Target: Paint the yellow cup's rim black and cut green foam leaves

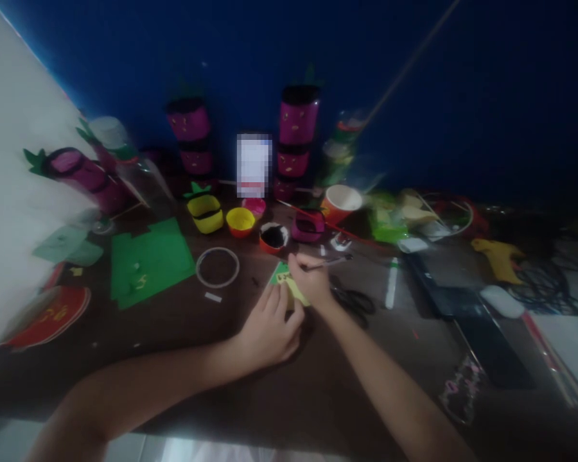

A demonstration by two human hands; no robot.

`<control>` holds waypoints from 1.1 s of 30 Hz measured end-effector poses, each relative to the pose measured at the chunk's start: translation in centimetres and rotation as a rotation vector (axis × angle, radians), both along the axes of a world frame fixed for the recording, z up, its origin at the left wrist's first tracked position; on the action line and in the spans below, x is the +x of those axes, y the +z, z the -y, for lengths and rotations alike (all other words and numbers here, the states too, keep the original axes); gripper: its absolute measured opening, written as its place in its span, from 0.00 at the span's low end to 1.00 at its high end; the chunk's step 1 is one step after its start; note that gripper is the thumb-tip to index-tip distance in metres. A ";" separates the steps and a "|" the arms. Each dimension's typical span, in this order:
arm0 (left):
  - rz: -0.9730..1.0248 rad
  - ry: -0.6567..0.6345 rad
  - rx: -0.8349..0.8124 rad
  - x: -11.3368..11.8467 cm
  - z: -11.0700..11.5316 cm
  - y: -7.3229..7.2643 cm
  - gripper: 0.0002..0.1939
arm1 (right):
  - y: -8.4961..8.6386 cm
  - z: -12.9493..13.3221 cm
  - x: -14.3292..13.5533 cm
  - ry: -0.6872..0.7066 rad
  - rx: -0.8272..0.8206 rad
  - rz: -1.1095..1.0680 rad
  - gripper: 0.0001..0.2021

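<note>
Near the middle of the table, my left hand [272, 327] is closed with its fingertips on a small yellow-and-green piece [296, 292], which has dark marks on it. My right hand [314, 282] grips a slim pen-like tool [334, 261]; its dark rear end points right, and its working tip is hidden by the fingers. I cannot tell whether it is a pen or a brush. Just beyond the hands stands a small cup of black paint [273, 237]. Black-handled scissors [356, 300] lie right of my right hand.
Green sheet [149, 263] and a tape roll [216, 267] lie left. A yellow cup [205, 215], an orange cup [241, 222] and a paper cup [341, 200] stand behind. Purple decorated bottles [296, 128] line the wall. Rightward are a white marker [392, 284] and a yellow glue gun [498, 260].
</note>
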State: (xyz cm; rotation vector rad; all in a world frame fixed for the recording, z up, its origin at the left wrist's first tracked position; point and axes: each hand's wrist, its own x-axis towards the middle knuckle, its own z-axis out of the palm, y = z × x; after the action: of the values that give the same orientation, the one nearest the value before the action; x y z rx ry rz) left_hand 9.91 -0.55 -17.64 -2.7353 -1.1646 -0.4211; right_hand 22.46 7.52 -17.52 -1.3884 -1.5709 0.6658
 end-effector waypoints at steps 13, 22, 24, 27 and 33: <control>0.001 -0.001 -0.006 0.0 0.0 0.0 0.23 | 0.2 0.1 0.0 -0.002 -0.013 -0.008 0.19; 0.003 -0.007 -0.006 0.0 0.0 0.0 0.24 | -0.1 0.1 0.0 0.010 -0.013 -0.007 0.20; -0.002 -0.009 -0.005 0.0 0.0 0.1 0.23 | -0.2 0.1 0.0 0.012 -0.012 -0.003 0.20; -0.004 -0.009 -0.002 0.0 0.0 0.1 0.23 | -0.1 0.1 0.1 0.009 -0.008 -0.003 0.21; 0.004 -0.006 -0.008 0.0 0.1 0.2 0.22 | 0.1 0.0 0.8 -0.082 -0.025 -0.208 0.17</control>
State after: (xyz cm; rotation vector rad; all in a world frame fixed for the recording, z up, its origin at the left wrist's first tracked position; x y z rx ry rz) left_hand 9.87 -0.66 -17.44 -2.7464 -1.1622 -0.4232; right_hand 23.21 7.49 -17.40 -1.3487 -1.3394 0.7564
